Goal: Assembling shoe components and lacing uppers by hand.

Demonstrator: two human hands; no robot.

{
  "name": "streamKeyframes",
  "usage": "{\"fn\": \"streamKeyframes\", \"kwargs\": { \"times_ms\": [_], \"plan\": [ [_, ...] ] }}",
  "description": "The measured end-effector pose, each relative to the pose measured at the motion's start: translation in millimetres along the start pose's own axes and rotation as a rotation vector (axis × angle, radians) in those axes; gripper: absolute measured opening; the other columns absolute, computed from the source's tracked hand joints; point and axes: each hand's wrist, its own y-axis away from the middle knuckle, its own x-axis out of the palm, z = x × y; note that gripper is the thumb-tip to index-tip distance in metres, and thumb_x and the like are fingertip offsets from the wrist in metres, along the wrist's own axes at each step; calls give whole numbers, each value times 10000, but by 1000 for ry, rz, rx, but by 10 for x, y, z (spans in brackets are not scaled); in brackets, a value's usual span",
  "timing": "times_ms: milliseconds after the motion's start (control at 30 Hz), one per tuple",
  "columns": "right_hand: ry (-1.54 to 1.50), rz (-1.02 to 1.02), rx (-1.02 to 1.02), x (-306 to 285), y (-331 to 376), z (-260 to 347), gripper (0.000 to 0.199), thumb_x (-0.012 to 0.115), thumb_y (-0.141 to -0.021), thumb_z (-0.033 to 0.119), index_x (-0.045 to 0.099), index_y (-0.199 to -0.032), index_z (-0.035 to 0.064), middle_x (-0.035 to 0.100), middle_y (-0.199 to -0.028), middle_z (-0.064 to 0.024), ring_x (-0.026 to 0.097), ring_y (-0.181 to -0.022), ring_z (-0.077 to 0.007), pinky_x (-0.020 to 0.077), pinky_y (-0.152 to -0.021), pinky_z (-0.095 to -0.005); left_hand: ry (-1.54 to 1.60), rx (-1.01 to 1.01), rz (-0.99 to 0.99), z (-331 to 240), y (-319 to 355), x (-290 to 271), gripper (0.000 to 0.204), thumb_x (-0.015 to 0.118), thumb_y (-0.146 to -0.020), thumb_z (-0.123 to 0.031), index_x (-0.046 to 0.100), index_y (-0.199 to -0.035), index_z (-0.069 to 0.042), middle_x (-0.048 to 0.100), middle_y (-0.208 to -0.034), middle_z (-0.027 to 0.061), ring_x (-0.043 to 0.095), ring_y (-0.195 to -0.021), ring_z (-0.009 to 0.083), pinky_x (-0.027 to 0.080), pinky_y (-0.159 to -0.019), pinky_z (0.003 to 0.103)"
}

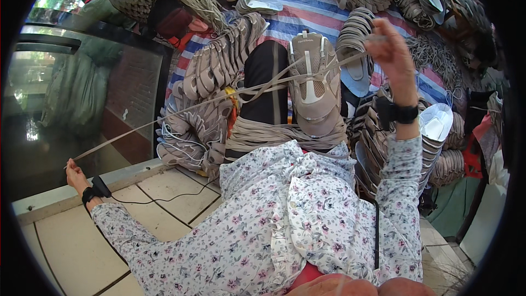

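A long beige shoelace [159, 122] runs taut across the view between my two hands. At the far left, my left hand [76, 175] pinches one end of it, arm stretched out sideways. My right hand [391, 55], raised at the upper right, has its fingers closed on the lace too; they are slightly blurred. Under the lace, a beige shoe upper [316, 101] with white trim rests on my lap, its toe part towards me. A loop of lace crosses near its tongue. A bundle of beige laces [257, 138] lies across my thighs.
Stacked shoe uppers [222, 55] stand left of my legs, with more stacks [359, 27] ahead and right. A striped sheet [298, 3] covers the ground. A glass door [82, 93] is at left, above floor tiles [76, 246]. A black cable [159, 199] runs from my left wrist.
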Motion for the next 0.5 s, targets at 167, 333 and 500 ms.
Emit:
{"fn": "streamKeyframes", "kwargs": {
  "times_ms": [167,333,500],
  "plan": [
    [-75,-626,-82,-737,175,753,256,554,-1015,218,632,-1147,12,170,-559,70,178,-523,-74,268,-572,-253,-176,14,245,547,522,677,311,658,-877,-43,642,-1169,66,683,-1051,106,681,-794,174,606,-720,269],
    [272,-904,-55,-2625,1560,1523,204,612,-976,248,633,-1074,70,503,-682,42,471,-589,-84,399,-562,-249,-266,151,1018,186,3306,3374,320,621,-929,-139,657,-1218,-7,669,-1178,115,686,-827,183,571,-715,275],
    [1402,-972,-6,-2729,2098,1174,238,651,-928,218,711,-1104,70,701,-994,-13,609,-812,-94,457,-699,-233,-140,566,1589,297,5198,4099,317,661,-865,-104,652,-1170,-19,688,-1009,100,678,-724,132,521,-577,267]
  ]
}}
